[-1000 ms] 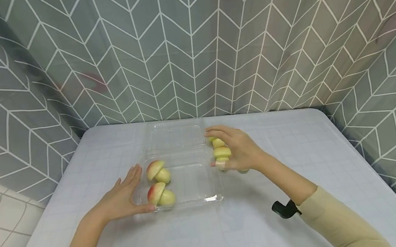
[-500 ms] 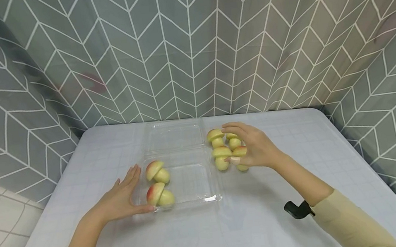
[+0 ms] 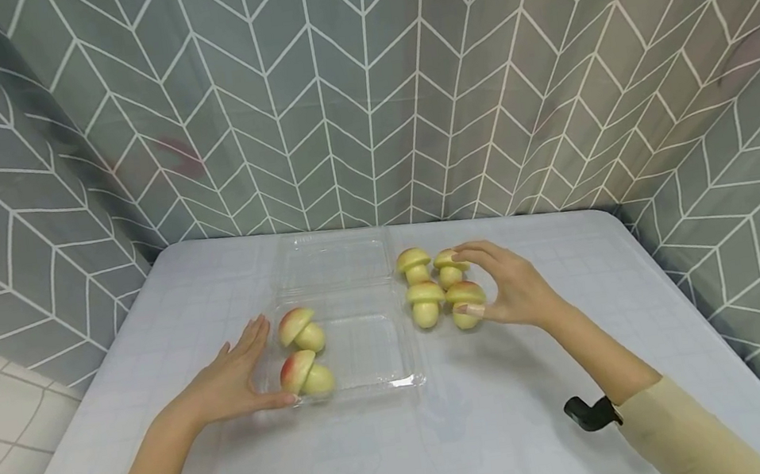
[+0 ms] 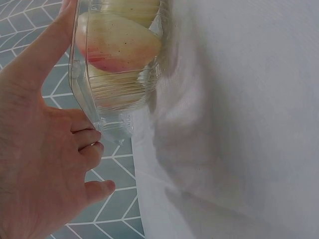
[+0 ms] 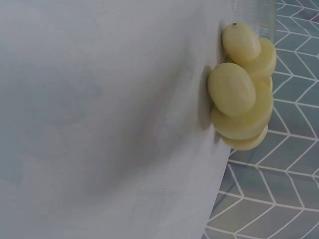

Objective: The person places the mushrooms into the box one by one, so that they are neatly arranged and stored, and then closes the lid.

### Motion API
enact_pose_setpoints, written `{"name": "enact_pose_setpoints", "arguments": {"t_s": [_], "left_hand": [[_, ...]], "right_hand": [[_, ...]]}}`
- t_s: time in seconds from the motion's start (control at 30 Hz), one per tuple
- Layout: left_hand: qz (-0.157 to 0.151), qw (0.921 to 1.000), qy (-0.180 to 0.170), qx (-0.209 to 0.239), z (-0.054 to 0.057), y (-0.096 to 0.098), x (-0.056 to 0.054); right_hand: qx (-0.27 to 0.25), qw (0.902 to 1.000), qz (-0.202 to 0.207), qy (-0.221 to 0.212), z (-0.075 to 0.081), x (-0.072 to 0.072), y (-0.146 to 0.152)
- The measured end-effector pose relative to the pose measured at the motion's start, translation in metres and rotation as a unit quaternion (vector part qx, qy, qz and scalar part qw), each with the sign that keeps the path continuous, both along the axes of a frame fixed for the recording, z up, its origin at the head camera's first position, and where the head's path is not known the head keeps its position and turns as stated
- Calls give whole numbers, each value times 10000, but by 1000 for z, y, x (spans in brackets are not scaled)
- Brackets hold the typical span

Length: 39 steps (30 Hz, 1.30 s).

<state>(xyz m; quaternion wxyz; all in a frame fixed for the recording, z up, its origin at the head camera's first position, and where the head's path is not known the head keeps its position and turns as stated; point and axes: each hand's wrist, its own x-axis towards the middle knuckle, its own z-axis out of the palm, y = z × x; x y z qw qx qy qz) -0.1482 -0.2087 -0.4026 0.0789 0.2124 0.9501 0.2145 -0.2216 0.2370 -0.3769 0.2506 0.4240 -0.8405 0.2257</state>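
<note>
A clear plastic clamshell box [image 3: 366, 351] lies with its lid [image 3: 336, 260] folded back. Two yellow toy mushrooms with reddish caps, a rear one [image 3: 308, 336] and a front one [image 3: 316, 379], lie tilted along its left side. My left hand [image 3: 229, 381] rests against the box's left side, fingers spread and thumb at the front corner. To the right of the box, several more mushrooms stand close together. My right hand [image 3: 512, 284] is over the right-hand pair, thumb beside the front-right mushroom [image 3: 466, 315] and fingertips at the rear-right mushroom [image 3: 452, 275]; thumb and fingers are apart.
The two left mushrooms of the group, a rear one [image 3: 417, 272] and a front one [image 3: 426, 315], stand near the box's right wall. A white cloth covers the table [image 3: 395, 459]. Behind it hangs a grey curtain [image 3: 363, 111] with white lines.
My right hand has moved right, from over the left mushrooms of the group to the right-hand pair, uncovering the left ones. My left hand and the box stay in place.
</note>
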Motion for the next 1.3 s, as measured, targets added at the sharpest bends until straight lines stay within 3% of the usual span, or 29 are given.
{"name": "enact_pose_setpoints", "arguments": {"t_s": [0.33,0.77,1.13,1.3], "left_hand": [[29,10000,-42,-16,1,1,1],[44,10000,-46,-26,0,0,0],[49,9999,-94,-60,2,1,0],[75,9999,-119,-54,0,0,-1]], "right_hand": [[62,9989,-388,-256,-16,2,13],[229,9974,-569,-386,-35,2,16],[497,9880,-1145,-914,-50,2,16],[516,9868,-1118,-1048,-54,1,14]]}}
